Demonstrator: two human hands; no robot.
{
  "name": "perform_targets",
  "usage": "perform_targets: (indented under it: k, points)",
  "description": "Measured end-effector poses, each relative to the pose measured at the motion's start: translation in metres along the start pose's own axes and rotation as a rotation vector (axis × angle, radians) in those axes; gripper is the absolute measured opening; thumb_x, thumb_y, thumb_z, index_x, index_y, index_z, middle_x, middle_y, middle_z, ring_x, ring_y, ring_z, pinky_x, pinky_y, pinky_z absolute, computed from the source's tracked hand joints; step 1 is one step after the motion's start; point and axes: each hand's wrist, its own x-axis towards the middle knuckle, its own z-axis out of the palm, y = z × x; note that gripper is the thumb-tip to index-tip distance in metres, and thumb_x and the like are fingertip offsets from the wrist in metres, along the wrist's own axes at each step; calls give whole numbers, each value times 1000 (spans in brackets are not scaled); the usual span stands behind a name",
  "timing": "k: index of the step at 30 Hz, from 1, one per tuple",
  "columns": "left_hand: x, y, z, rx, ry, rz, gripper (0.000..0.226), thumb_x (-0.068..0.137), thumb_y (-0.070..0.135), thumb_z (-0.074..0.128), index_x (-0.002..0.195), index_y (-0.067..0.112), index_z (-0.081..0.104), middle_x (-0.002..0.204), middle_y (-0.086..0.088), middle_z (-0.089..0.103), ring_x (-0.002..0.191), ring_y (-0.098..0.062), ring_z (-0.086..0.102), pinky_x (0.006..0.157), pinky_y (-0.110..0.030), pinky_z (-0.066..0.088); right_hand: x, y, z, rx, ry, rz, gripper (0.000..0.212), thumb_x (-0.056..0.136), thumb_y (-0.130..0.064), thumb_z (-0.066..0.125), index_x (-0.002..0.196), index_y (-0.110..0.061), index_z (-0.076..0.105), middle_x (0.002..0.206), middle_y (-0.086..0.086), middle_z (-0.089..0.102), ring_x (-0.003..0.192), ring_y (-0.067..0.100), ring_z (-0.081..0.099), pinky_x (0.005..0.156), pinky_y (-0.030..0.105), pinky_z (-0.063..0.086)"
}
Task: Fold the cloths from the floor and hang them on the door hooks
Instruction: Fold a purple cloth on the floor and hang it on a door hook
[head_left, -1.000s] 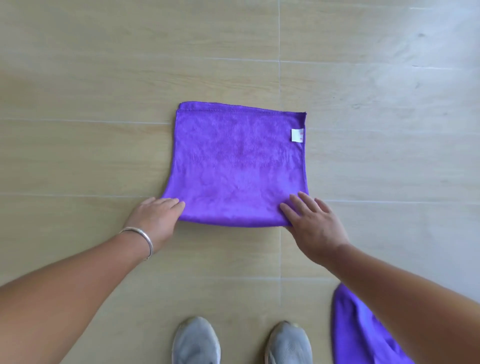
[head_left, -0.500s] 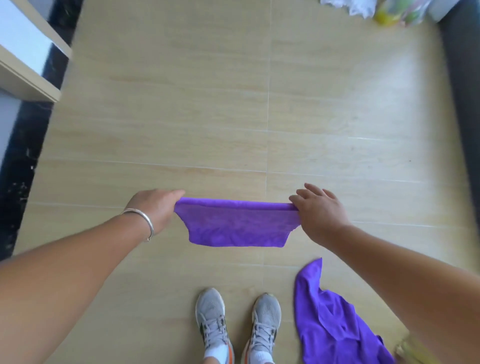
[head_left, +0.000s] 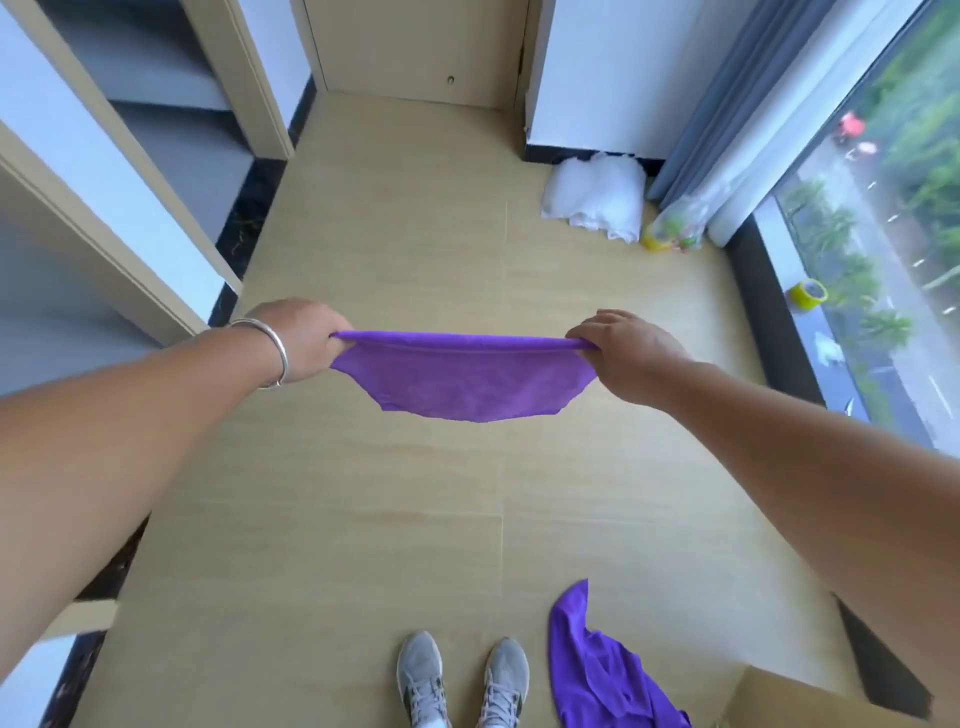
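A folded cloth (head_left: 467, 382) hangs in the air between 2 hands, the left hand (head_left: 298, 340) at its left end and the right hand (head_left: 626, 353) at its right end. Below, 2 shoes (head_left: 460, 678) stand on the floor (head_left: 363, 545). Just right of them lies a second cloth (head_left: 605, 680). Far ahead stands a door (head_left: 421, 47); a pale bundle (head_left: 597, 197) lies on the floor to its right, beside a curtain (head_left: 737, 109).

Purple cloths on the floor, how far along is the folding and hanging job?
Done: one purple microfibre cloth looks folded and is off the floor. In hand: the left hand and right hand grip its top corners, holding it stretched in the air. Left: hanging it, though no hooks show, and the crumpled purple cloth by the grey sneakers.
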Motion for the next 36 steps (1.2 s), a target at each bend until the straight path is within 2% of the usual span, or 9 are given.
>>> perform_targets:
  k: [4,8,13,16,19,24,28,32,36]
  points:
    - [-30,14,-94,-13,62,-8,34,97,32,41,72,13,54,72,-6,62,71,-29,61,60,-32,42,-9,-11,-103,-48,126,48,33,102,-33,34,122,-29,61,118,-2,58,121,19,45,88,34,42]
    - [-60,32,-178,19,147,-24,38,100,32,40,68,14,52,74,-6,60,70,-26,56,60,-30,37,-21,-24,-195,-99,223,78,33,102,-32,32,118,-28,60,115,1,60,112,23,50,75,32,39]
    - [-104,43,-274,49,296,-15,38,100,29,42,65,16,52,76,-7,60,70,-24,54,60,-31,37,-56,-35,-289,-112,238,104,34,102,-34,31,124,-27,56,112,4,59,100,23,49,77,32,38]
    - [-131,53,-329,59,393,5,37,100,28,43,66,14,53,74,-7,60,70,-23,54,63,-33,39,-79,-39,-336,-117,264,116,35,103,-35,31,126,-25,55,100,0,54,91,21,49,76,32,38]
    - [-154,65,-370,93,500,10,37,100,29,43,67,15,53,72,-5,58,66,-21,52,60,-32,38,-98,-39,-378,-116,333,116,34,102,-35,31,124,-25,56,103,1,57,93,23,51,80,34,43]
    - [-185,87,-409,159,578,-3,37,101,31,39,70,17,54,76,-5,61,68,-20,53,63,-32,40,-124,-36,-428,-101,439,96,33,102,-32,33,121,-25,58,104,3,58,93,23,52,80,32,43]
    - [-200,102,-427,224,672,-39,37,102,33,37,73,18,55,73,-2,58,64,-17,51,55,-28,36,-134,-32,-452,-101,492,66,34,103,-29,31,122,-22,59,101,2,58,91,23,53,78,31,41]
    - [-201,106,-434,304,792,-118,38,101,33,35,71,21,53,71,2,57,65,-17,53,54,-27,33,-129,-25,-456,-105,528,22,35,103,-29,32,127,-22,57,118,7,61,105,26,53,85,32,41]
    - [-193,101,-427,395,826,-186,36,100,31,33,67,22,47,72,4,57,69,-18,54,62,-29,36,-108,-18,-440,-157,505,-19,35,103,-29,33,126,-22,57,120,7,61,111,25,52,89,32,40]
